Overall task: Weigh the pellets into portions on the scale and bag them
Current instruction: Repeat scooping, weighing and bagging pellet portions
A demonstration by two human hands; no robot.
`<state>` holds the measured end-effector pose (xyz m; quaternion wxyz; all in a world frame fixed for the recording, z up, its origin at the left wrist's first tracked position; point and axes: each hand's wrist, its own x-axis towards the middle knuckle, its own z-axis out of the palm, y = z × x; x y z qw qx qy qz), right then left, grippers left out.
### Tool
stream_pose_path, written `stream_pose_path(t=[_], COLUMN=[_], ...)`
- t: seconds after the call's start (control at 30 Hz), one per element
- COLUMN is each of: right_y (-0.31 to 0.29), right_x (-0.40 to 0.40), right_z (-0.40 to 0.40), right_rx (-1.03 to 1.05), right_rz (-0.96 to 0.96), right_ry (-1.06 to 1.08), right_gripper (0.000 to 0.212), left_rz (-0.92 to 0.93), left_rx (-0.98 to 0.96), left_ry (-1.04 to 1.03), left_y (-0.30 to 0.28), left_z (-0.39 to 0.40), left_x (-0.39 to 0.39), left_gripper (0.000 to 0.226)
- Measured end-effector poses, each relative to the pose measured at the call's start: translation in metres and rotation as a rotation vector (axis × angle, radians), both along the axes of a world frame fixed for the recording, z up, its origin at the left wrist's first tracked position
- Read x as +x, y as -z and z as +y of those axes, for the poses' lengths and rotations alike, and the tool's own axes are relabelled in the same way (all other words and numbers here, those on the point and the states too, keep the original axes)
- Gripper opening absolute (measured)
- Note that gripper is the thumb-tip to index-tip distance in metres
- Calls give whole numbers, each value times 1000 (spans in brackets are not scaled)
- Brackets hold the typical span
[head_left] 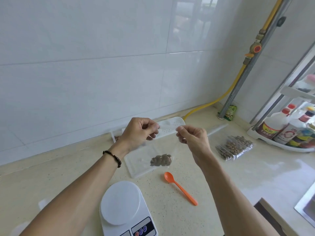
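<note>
Both hands hold a small clear plastic bag (164, 147) up above the counter. My left hand (142, 132) pinches its top left corner and my right hand (191, 136) pinches its top right corner. A clump of brown pellets (161, 160) hangs in the bottom of the bag. The white scale (121, 203) stands near the front edge with nothing on its round platform. An orange spoon (179, 187) lies on the counter to the right of the scale. Several filled pellet bags (235, 147) are piled at the right.
A clear shallow tray (136, 167) lies behind the scale, under the held bag. A white plastic lid or container (170, 126) sits against the tiled wall. Sauce bottles stand in a rack (283, 132) at the far right. A yellow gas hose (213, 103) runs along the wall.
</note>
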<state>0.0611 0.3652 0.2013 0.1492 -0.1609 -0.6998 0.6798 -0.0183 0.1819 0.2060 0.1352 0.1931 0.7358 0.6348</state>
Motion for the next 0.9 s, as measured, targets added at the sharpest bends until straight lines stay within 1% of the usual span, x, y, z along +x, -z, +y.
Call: stream_pose_path(t=[0.1, 0.2, 0.23, 0.27, 0.33, 0.37, 0.43, 0.47, 0.53, 0.57, 0.6, 0.63, 0.8, 0.9], right_y=[14, 42, 51, 63, 83, 91, 103, 107, 115, 117, 117, 118, 133, 149], right_x=[0, 0, 1, 0, -1, -1, 0, 1, 3, 3, 4, 3, -13, -18], right_z=[35, 80, 95, 113, 150, 170, 213, 236, 281, 308, 324, 342, 421, 444], right_rx=[-40, 79, 98, 95, 80, 86, 101, 92, 65, 62, 75, 95, 291, 294], right_rz=[-39, -178, -234, -275, -325, -342, -373, -391, -416, -432, -444, -452, -541, -583], right_ry=[-56, -182, -226, -262, -291, -279, -218, -164, -31, 47, 105, 155, 311, 342], right_gripper=[19, 41, 44, 38, 16, 11, 7, 8, 17, 25, 33, 36, 26, 26], left_rz=[4, -17, -34, -50, -74, -84, -86, -76, -36, -21, -16, -10, 1, -23], left_rx=[3, 35, 49, 64, 80, 80, 42, 4, -115, -182, -244, -282, -398, -444], left_ry=[-8, 13, 22, 27, 13, -6, -52, -72, -95, -95, -96, -88, -77, -78], left_y=[6, 10, 11, 13, 18, 22, 36, 45, 66, 76, 82, 89, 125, 146], left_z=[38, 87, 105, 124, 164, 185, 225, 244, 279, 301, 312, 328, 419, 454], left_x=[-7, -16, -19, -23, -32, -38, -51, -58, -74, -81, -84, -88, -108, -118], left_gripper=[13, 15, 15, 15, 13, 13, 14, 16, 21, 24, 28, 31, 40, 46])
